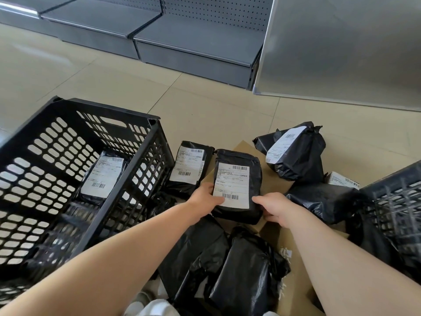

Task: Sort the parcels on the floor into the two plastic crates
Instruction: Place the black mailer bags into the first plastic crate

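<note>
A black parcel with a white label (237, 179) lies in the middle, on brown cardboard (243, 145). My left hand (205, 197) grips its near left edge, thumb on the label. My right hand (273, 207) grips its near right corner. A black plastic crate (145, 153) stands at the left with a labelled parcel (102, 176) inside. A second black crate (396, 201) shows at the right edge. Other black parcels lie around: one beside the left crate (189, 167), a bulky one (296, 153) at the far right, several unlabelled ones (227, 270) close to me.
Grey metal shelving bases (193, 46) run along the back, and a grey panel (341, 46) stands at the right. Beige tiled floor (205, 103) lies between them and the parcels. A white shoe tip (157, 307) shows at the bottom.
</note>
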A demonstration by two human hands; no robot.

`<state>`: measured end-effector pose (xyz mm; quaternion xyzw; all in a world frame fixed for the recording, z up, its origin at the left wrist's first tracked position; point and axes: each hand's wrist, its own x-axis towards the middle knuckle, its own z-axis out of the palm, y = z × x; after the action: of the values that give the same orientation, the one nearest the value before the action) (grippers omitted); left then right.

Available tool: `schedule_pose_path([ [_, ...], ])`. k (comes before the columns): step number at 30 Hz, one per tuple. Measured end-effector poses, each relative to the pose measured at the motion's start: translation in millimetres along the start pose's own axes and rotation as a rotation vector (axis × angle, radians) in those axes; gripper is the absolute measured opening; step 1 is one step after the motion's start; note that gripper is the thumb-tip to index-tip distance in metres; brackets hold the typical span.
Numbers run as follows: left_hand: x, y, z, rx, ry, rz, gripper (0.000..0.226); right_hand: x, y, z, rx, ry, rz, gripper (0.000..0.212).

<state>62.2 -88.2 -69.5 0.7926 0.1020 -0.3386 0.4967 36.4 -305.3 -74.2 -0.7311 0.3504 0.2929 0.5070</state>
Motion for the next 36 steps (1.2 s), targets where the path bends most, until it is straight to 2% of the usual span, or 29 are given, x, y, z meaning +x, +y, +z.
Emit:
schedule_pose_path([
  [3, -3, 0, -5, -0.052, -0.029, 0.007, 0.058, -4, -3, 1, 0.070, -0.025, -0.019, 0.006],
  [8, -6, 5, -9, -0.234, -0.002, 0.004, 0.058, -13, -16, -2, 0.311, -0.102, -0.072, 0.020],
  [14, -7, 14, -16, -0.386, 0.101, -0.048, 0.056, -26, -48, -3, 0.530, -0.124, -0.213, 0.012],
  [19, -20, 24, -24, -0.665, -0.023, -0.174, 0.048, -36, -68, -3, 0.517, -0.132, -0.279, 0.012],
  [22, -26, 31, -34, -0.767, -0.036, -0.132, 0.041, -48, -80, -5, 0.525, -0.140, -0.314, 0.017],
  [27, -42, 46, -49, -0.907, 0.018, -0.149, 0.025, -68, -105, -1, 0.338, -0.104, -0.409, 0.019],
  [30, -52, 48, -60, -0.913, 0.078, -0.079, 0.033, -70, -113, 8, 0.060, 0.008, -0.487, 0.007],
  [31, -55, 49, -64, -0.890, 0.112, -0.033, 0.039, -74, -115, 11, -0.011, 0.008, -0.502, 0.011],
  [33, -62, 50, -74, -0.847, 0.164, 0.057, 0.046, -83, -119, 16, -0.089, 0.000, -0.507, 0.035],
  [34, -65, 51, -79, -0.840, 0.180, 0.090, 0.046, -86, -121, 18, -0.099, 0.002, -0.514, 0.040],
  [36, -73, 54, -89, -0.841, 0.201, 0.148, 0.045, -98, -126, 23, -0.096, 0.001, -0.548, 0.036],
])
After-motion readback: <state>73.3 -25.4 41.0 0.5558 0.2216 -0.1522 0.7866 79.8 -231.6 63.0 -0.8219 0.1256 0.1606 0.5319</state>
